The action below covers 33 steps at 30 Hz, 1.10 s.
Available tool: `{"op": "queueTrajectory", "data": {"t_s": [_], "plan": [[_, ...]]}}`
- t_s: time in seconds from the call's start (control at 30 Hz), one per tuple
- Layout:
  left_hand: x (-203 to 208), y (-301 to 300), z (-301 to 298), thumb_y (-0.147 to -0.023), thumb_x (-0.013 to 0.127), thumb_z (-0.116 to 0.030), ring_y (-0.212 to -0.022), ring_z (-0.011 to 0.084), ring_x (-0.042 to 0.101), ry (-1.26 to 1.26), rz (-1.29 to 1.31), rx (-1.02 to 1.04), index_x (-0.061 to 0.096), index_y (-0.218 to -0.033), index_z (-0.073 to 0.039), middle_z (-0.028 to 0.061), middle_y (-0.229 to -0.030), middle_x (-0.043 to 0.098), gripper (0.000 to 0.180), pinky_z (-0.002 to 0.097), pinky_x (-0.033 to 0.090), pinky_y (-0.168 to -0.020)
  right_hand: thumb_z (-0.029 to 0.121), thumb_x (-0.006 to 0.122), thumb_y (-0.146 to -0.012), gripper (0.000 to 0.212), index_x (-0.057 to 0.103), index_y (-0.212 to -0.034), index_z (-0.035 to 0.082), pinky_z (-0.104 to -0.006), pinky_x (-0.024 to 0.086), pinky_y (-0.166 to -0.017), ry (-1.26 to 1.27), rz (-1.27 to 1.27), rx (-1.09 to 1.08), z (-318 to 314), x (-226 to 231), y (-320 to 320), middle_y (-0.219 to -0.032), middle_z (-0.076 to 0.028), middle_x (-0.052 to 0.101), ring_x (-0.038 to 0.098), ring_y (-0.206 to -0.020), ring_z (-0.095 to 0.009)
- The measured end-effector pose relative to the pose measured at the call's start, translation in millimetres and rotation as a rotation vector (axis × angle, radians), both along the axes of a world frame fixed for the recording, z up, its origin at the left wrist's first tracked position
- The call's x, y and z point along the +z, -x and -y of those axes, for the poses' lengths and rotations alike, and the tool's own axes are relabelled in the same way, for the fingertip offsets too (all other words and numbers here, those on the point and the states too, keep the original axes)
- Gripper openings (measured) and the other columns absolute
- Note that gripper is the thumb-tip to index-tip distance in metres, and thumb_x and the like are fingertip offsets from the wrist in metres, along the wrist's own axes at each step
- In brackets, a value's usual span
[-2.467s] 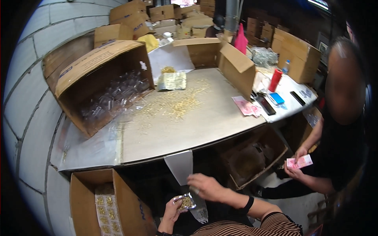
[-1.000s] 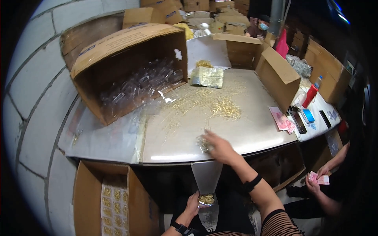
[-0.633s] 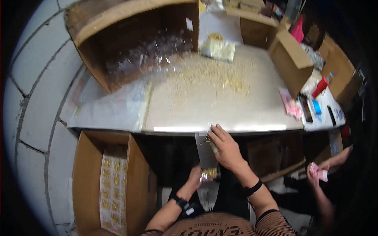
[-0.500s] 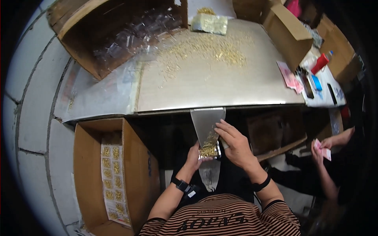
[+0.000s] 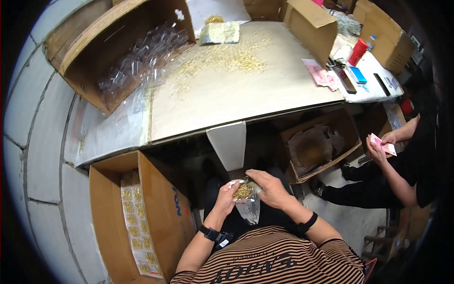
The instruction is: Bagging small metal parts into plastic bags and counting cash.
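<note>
My left hand (image 5: 226, 196) is closed around a small clear plastic box (image 5: 240, 200) heaped with tiny gold-coloured metal pieces (image 5: 243, 190). Against the right side of the box is my right hand (image 5: 269, 188), its fingers stretched out over the far edge; its palm side is hidden. Beyond both hands, a pale sloping chute (image 5: 229, 146) hangs from the table's front edge and shows no gold pieces. Below the box a clear plastic bag (image 5: 250, 210) lies over my lap.
Loose gold pieces (image 5: 246, 61) are scattered over the table (image 5: 203, 104). A wooden bin (image 5: 90, 75) holds clear plastic boxes (image 5: 142, 59). At left, a cardboard carton (image 5: 165, 213) contains filled packs (image 5: 135, 220). Another person's hands (image 5: 378, 150) hold pink banknotes (image 5: 384, 144) at right.
Both hands have drawn back from the chute toward my body, with the filled box in my left hand. The gold pieces at the chute's lower end are gone. The view has shifted.
</note>
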<state>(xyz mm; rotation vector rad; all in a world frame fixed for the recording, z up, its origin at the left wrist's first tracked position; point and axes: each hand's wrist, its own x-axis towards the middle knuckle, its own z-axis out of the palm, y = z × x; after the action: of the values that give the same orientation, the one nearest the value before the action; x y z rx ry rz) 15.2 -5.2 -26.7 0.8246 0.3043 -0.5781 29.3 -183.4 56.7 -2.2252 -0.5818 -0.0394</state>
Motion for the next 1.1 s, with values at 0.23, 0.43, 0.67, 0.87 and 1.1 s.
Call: {"op": "queueTrajectory", "data": {"t_s": [0.23,0.43,0.67,0.87,1.1], "plan": [[7.8,7.1,13.6,-0.092,0.047,-0.016,-0.084,0.0182,0.062,-0.094,0.116,0.068,0.057,-0.103,-0.001,0.008,-0.096,0.062,0.021,0.0326,0.053,-0.069,0.015,0.068,-0.066,0.055,0.051,-0.117,0.004,-0.0367,0.042,-0.094,0.197,0.015,0.081,-8.6,-13.4,16.8,-0.118,-0.016,0.054,0.05,-0.112,-0.031],[24.0,4.2,36.1,-0.093,0.044,-0.016,-0.082,0.0189,0.062,0.032,0.096,0.093,0.055,-0.104,0.0,0.0093,-0.095,0.061,0.023,0.0326,0.053,-0.068,0.01,0.065,-0.066,0.051,0.052,-0.114,-0.001,-0.04,0.042,-0.094,0.168,0.294,0.04,8.1,-17.4,28.5,-0.117,-0.015,0.054,0.052,-0.109,-0.03],[8.7,1.8,32.5,-0.094,0.043,-0.021,-0.076,0.0203,0.063,0.035,0.188,-0.158,0.055,-0.105,0.0,0.0093,-0.093,0.062,0.026,0.0323,0.055,-0.065,0.009,0.06,-0.074,0.042,0.054,-0.115,0.005,-0.0398,0.045,-0.089,-0.097,-0.01,-0.178,24.6,0.4,29.2,-0.116,-0.014,0.056,0.053,-0.109,-0.029],[49.5,12.6,36.0,-0.093,0.048,-0.016,-0.082,0.019,0.061,-0.213,0.217,-0.199,0.055,-0.105,0.004,0.0111,-0.096,0.062,0.024,0.0307,0.053,-0.07,0.026,0.057,-0.081,0.027,0.066,-0.094,0.004,-0.0398,0.048,-0.077,-0.037,-0.383,-0.199,30.8,-3.2,17.3,-0.086,-0.015,0.066,0.063,-0.084,-0.032],[55.1,13.2,38.7,-0.094,0.047,-0.02,-0.08,0.0207,0.063,-0.097,0.177,-0.22,0.054,-0.109,0.003,0.0118,-0.094,0.062,0.028,0.031,0.054,-0.068,0.022,0.063,-0.08,0.021,0.066,-0.092,0.005,-0.0346,0.049,-0.072,-0.233,-0.242,-0.281,22.0,-22.6,21.0,-0.085,-0.011,0.066,0.064,-0.081,-0.026]]}}
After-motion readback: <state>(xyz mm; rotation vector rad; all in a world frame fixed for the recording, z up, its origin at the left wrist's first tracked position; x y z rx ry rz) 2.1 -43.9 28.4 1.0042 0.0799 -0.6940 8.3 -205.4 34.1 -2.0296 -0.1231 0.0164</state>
